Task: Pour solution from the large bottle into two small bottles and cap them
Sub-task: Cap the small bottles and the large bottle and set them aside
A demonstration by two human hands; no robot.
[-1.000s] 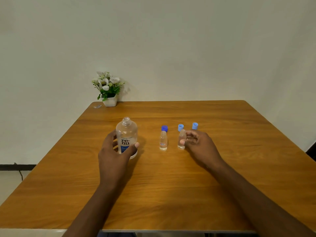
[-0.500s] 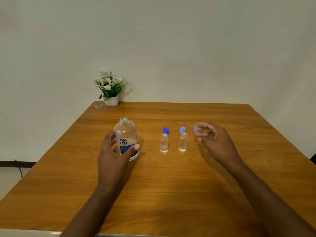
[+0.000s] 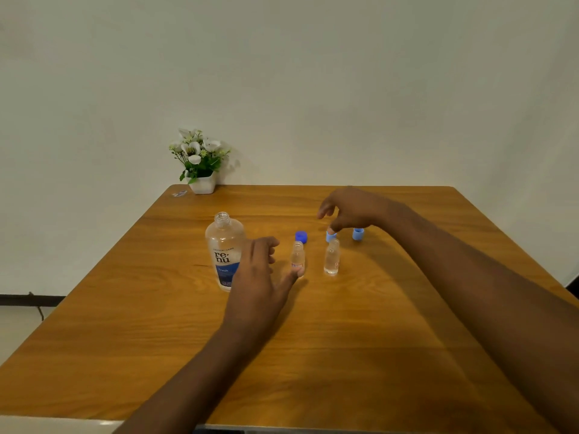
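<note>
The pale cap (image 3: 331,236) (touched by the loose right hand (image 3: 354,210)) should be pinched squarely, the left small bottle (image 3: 297,257) steadied by the open left hand (image 3: 257,277).

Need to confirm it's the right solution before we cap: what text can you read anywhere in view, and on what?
"re·nu": big print, on two lines, on the label of the large bottle.
"fresh": on the blue band of that label, under the brand.
Small line above "re·nu": too small to read.
Pinkish labels on the left small bottle and the right small bottle: blurred, unreadable.
</note>
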